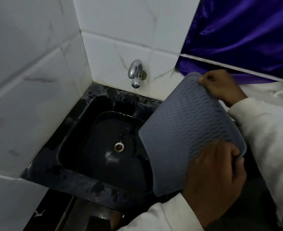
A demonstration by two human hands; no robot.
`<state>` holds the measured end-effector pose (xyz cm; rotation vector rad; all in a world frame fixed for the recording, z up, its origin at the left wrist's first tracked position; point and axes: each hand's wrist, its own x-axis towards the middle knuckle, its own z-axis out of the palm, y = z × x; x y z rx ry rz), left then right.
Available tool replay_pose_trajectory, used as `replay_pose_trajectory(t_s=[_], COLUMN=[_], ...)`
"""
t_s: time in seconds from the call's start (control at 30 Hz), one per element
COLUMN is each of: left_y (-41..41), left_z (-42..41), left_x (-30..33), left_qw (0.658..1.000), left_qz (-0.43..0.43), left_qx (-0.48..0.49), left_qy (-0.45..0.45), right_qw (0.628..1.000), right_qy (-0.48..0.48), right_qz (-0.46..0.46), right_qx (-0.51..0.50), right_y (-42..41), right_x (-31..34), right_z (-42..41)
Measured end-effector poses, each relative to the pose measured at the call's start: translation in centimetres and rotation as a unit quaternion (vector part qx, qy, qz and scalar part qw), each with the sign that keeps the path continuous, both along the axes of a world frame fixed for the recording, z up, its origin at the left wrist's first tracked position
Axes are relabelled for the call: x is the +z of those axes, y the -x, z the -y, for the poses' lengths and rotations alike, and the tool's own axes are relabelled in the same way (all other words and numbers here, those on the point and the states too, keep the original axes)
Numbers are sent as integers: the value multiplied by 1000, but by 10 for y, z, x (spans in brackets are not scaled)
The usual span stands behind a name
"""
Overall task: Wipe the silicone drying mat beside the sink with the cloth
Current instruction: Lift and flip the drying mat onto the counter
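Grey mat [185,130] | both hands' grip pinching edges | over black sink [104,147] | tap [135,72] behind

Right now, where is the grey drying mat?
The mat is held up at right, over the sink's right edge, gripped by both hands.

A black sink [80,164] lies left of and below where the grip is, its basin wet, with a round metal drain [119,147] near the middle. A chrome tap [135,73] juts from the white tiled wall [117,47], up and left of the grip. Purple shiny fabric [247,30] hangs above and behind it.
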<state>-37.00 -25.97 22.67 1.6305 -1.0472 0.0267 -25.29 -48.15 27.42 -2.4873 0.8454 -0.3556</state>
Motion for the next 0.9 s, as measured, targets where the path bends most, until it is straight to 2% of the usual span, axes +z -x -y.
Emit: replay_pose_trajectory(t_s=[0.2,0.33,0.53,0.63,0.8,0.9], left_y=[7,11,11,8,11,13], left_z=[9,12,12,13,15,15], left_x=[-23,-26,-29,-30,-35,-41], left_qw=[998,996,991,988,987,987], left_qz=[-3,-4,65,88,70,68], left_qx=[-25,-46,-4,3,33,19], left_qy=[-54,-74,-119,-127,-139,-146], right_qw=[997,996,997,996,995,994], right_qy=[-4,5,-19,-24,1,-3], right_qz=[-48,-48,-8,-21,-36,-32], right_qx=[-63,-77,-79,-78,-97,-108], right_y=[20,34,46,51,54,57], right_x=[-24,-24,-10,-10,-20,-27], right_z=[9,17,19,22,24,28])
